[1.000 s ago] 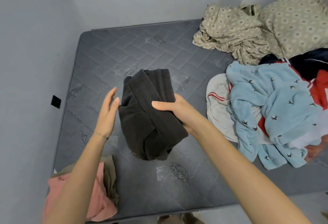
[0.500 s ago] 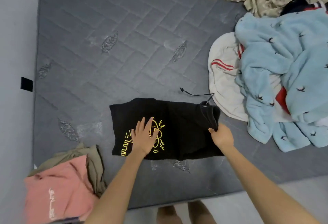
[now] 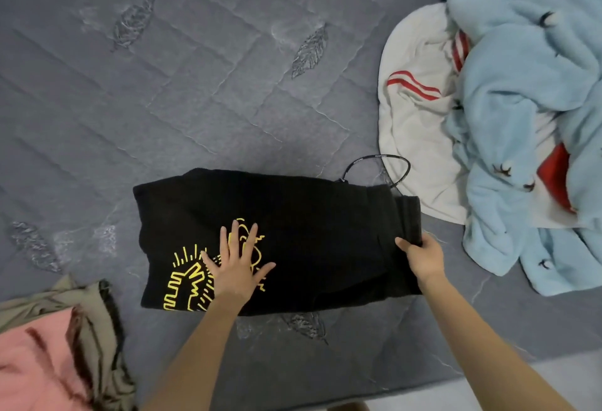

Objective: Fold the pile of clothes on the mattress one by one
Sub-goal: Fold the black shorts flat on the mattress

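Grey mattress, black yellow-printed garment under flat left hand, right hand gripping waistband.

We see the garment lying across the near middle of the mattress. Our left hand rests flat on its left half, and our right hand grips its right end. The cord loops just behind that end, apparently touching the unfolded pile on the right. A folded stack sits at near left.
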A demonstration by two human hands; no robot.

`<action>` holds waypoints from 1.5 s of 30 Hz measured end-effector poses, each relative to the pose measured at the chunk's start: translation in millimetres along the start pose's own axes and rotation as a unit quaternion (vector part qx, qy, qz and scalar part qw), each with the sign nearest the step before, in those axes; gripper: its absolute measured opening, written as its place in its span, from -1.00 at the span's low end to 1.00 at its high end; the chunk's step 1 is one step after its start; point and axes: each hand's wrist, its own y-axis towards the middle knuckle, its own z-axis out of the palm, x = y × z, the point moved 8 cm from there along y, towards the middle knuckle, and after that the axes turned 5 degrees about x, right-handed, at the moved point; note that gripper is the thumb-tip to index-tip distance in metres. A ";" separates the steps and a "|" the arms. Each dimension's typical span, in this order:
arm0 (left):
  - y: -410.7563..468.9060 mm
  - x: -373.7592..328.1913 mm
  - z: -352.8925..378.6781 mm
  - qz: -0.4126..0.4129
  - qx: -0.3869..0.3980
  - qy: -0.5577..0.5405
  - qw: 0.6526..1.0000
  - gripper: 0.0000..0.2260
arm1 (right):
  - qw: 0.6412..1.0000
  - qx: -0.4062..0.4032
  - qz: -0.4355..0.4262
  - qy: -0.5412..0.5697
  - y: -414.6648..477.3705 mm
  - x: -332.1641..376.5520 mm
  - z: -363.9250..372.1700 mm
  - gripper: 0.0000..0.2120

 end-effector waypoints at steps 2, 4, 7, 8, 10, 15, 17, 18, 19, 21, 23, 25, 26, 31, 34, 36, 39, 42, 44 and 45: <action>-0.8 -0.6 0.2 0.005 -0.012 -0.008 1.000 -0.23 | 1.000 -0.005 0.007 -0.009 3.9 -7.2 4.4 -0.75; -3.9 -9.7 -5.9 0.008 -0.036 -0.026 0.999 -0.26 | 1.000 -0.009 0.005 -0.021 5.2 -9.5 6.6 -0.68; -16.6 -49.8 -31.8 0.075 -0.115 -0.094 0.986 -0.34 | 1.000 0.004 -0.012 -0.021 2.0 -5.2 6.7 -0.55; -23.0 -69.3 -42.0 0.120 -0.143 -0.132 0.974 -0.42 | 0.999 0.017 -0.021 -0.021 -0.5 -2.5 7.0 -0.52; -37.4 -107.9 -61.1 0.194 -0.165 -0.233 0.939 -0.63 | 0.998 0.038 -0.036 -0.034 -6.4 4.7 6.8 -0.52; -69.9 -172.7 -68.1 0.170 0.053 -0.516 0.838 -0.75 | 0.989 0.087 -0.116 0.015 -43.3 43.7 13.7 -0.84; -80.9 -175.5 -66.6 0.137 0.107 -0.623 0.762 -0.73 | 0.972 0.153 -0.166 0.060 -68.7 63.1 28.0 -0.81; -84.3 -170.8 -67.8 0.121 0.118 -0.670 0.723 -0.68 | 0.960 0.199 -0.183 0.074 -82.5 70.0 38.7 -0.74; -85.4 -161.9 -69.1 0.104 0.119 -0.704 0.693 -0.64 | 0.945 0.252 -0.193 0.075 -96.6 73.8 52.5 -0.68; -82.3 -136.6 -68.9 0.061 0.119 -0.741 0.658 -0.61 | 0.915 0.352 -0.193 0.036 -121.1 73.0 83.7 -0.57; -77.8 -110.3 -61.5 0.022 0.138 -0.757 0.638 -0.57 | 0.892 0.411 -0.189 -0.013 -135.7 67.7 110.9 -0.55; -72.7 -84.7 -50.9 -0.007 0.138 -0.750 0.647 -0.60 | 0.888 0.414 -0.194 -0.047 -140.4 67.0 129.2 -0.61; -69.5 -71.3 -47.1 -0.015 0.119 -0.746 0.655 -0.66 | 0.894 0.392 -0.211 -0.055 -140.0 69.5 134.4 -0.64; -66.2 -4.6 -52.8 0.036 0.030 -0.747 0.664 -0.74 | 0.880 0.146 -0.407 -0.196 -139.6 97.5 132.0 -0.58; -70.7 60.5 -58.0 0.032 -0.023 -0.735 0.677 -0.73 | 0.853 0.147 -0.409 -0.290 -139.6 93.0 157.5 -0.43; -70.5 104.8 -60.2 0.019 -0.067 -0.714 0.697 -0.77 | 0.832 0.169 -0.405 -0.339 -144.8 87.0 185.0 -0.37; -60.5 159.5 -56.2 -0.028 -0.126 -0.659 0.741 -0.81 | 0.787 0.185 -0.420 -0.412 -152.4 78.5 231.1 -0.33; -48.9 182.2 -48.8 -0.056 -0.135 -0.543 0.827 -0.56 | 0.751 0.179 -0.416 -0.481 -152.9 67.1 273.1 -0.30; -46.8 183.7 -49.9 -0.069 -0.179 -0.368 0.910 -0.34 | 0.741 0.166 -0.400 -0.513 -147.0 57.3 293.1 -0.28; -47.0 176.3 -53.0 -0.058 -0.208 -0.265 0.940 -0.32 | 0.738 0.158 -0.390 -0.527 -142.4 52.8 300.0 -0.27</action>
